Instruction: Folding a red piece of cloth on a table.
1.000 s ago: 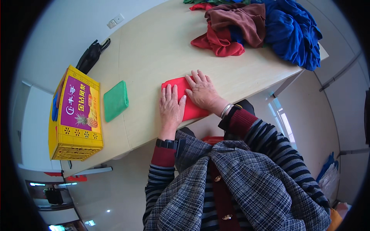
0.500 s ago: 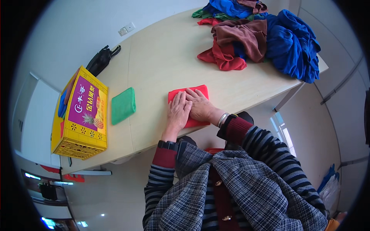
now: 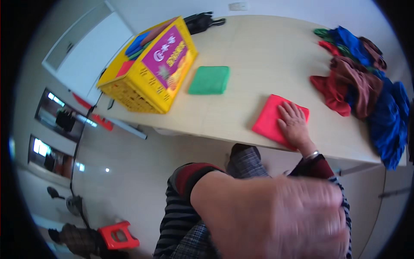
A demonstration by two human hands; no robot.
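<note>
A folded red cloth (image 3: 269, 118) lies near the front edge of the table. My right hand (image 3: 295, 125) rests flat on it, fingers stretched out, a bracelet at the wrist. Raised close in front of the view, my left hand (image 3: 276, 216) is large and smeared by motion, so its fingers cannot be made out. To the left of the red cloth, a folded green cloth (image 3: 209, 80) lies apart from both hands.
A yellow crate (image 3: 142, 93) with folded cloths inside stands at the table's left, a black bag (image 3: 199, 22) behind it. Crumpled red, brown, blue and green cloths (image 3: 355, 86) heap at the right. A red stool (image 3: 118, 236) stands on the floor.
My left hand has lifted off the red cloth and come up close to the view. My right hand stays on the cloth. The view has turned to the left.
</note>
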